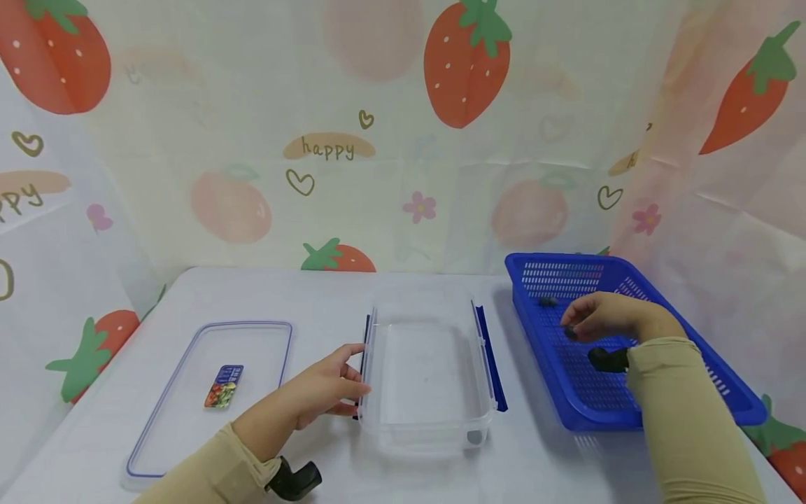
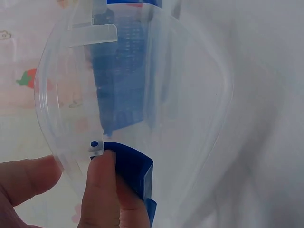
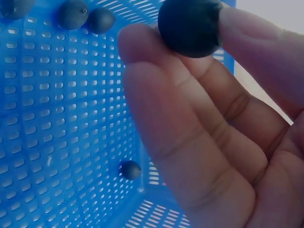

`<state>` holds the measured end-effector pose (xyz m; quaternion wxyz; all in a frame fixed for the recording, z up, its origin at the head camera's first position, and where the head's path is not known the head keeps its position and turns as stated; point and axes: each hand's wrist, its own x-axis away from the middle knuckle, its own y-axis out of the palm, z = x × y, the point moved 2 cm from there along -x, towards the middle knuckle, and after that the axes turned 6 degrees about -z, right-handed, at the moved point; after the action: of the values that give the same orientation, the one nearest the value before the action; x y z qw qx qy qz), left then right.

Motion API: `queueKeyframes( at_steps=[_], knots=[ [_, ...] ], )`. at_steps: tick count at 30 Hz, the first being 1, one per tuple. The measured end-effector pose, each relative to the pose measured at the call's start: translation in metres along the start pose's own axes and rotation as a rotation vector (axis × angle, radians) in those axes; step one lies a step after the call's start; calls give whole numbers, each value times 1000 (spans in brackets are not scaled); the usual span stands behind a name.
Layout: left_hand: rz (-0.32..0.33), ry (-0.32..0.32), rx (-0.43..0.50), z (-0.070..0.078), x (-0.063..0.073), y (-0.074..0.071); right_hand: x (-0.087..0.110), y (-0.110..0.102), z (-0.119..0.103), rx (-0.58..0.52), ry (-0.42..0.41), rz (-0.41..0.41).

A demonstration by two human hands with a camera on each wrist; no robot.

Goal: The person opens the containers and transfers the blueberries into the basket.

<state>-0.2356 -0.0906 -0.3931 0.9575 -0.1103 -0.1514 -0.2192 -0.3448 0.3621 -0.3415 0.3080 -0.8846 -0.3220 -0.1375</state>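
Note:
A clear plastic storage box (image 1: 428,425) stands uncovered in the middle of the table. At its left side my left hand (image 1: 324,385) grips the edge, with fingers on a blue latch flap (image 2: 135,166) and another finger at the rim. Over the blue mesh basket (image 1: 569,418) on the right, my right hand (image 1: 607,318) pinches a small, dark, round fruit (image 3: 190,29) between thumb and fingers. Several similar fruits (image 3: 72,14) lie in the basket along one side, and one more fruit (image 3: 129,169) sits near a corner.
To the left lies a clear lid (image 1: 189,420) with a blue rim and a printed label (image 1: 224,386). Another blue latch flap (image 1: 491,358) hangs outward on the box's right side. Printed cloth (image 1: 390,175) walls in the white table (image 1: 327,297) at the back and sides.

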Motion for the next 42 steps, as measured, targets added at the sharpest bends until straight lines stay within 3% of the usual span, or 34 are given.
queueKeyframes(
  at_steps=[5, 9, 17, 23, 32, 42],
  knots=[
    [0, -8, -2, 0, 1, -1, 0, 1, 2, -55, 16, -5],
    [-2, -10, 2, 0, 1, -1, 0, 2, -6, 16, 9, 14],
    [13, -12, -2, 2, 1, 1, -4, 12, -57, 193, -90, 11],
    [5, -1, -8, 1, -1, 2, -8, 17, -91, 250, -153, 12],
    [1, 6, -7, 4, -3, 6, -20, 35, -127, 328, -209, -61],
    [-3, 22, -23, 7, -4, 10, -34, 54, -150, 389, -242, -172]
  ],
)
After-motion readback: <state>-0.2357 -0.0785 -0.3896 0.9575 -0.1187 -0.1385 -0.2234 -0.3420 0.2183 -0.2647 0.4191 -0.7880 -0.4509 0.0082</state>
